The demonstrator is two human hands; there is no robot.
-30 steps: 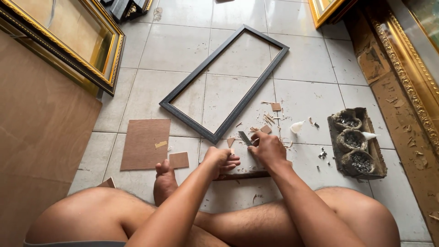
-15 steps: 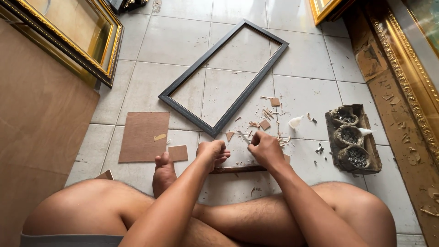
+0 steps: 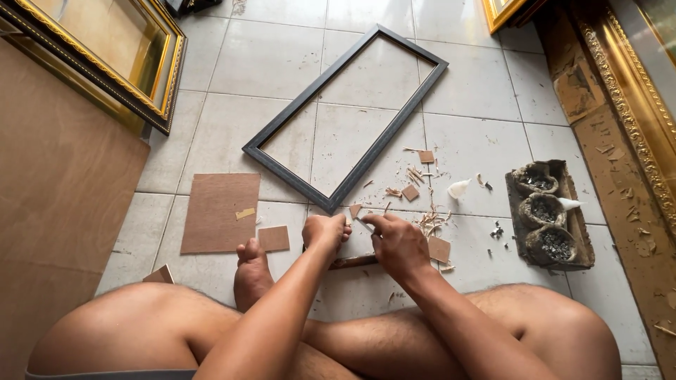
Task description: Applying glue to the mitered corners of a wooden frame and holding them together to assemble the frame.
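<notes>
Beyond the hands, the black picture frame (image 3: 345, 116) lies on the floor (image 3: 472, 141) as before. Both hands have drawn closer together than a second ago. The dark wood strip (image 3: 352, 261) beneath them is mostly hidden. Left hand (image 3: 325, 231) is fisted upon it; right hand (image 3: 399, 243) is curled around a small blade (image 3: 366, 225), barely discernible.

**Colours on the tiled floor**

Floor tiles (image 3: 465, 141) pale grey-white, dark grout lines. Empty rectangular frame (image 3: 282, 166) matte black. Hardboard sheet (image 3: 220, 212) plain reddish brown with a yellowish tape scrap; smaller hardboard offcuts (image 3: 274, 238) same brown. Leaning picture frames (image 3: 151, 77) gold with ornate relief, black outer edge. Tray (image 3: 579, 232) dark grey, grimy. Wood shavings (image 3: 429, 222) light tan.
</notes>
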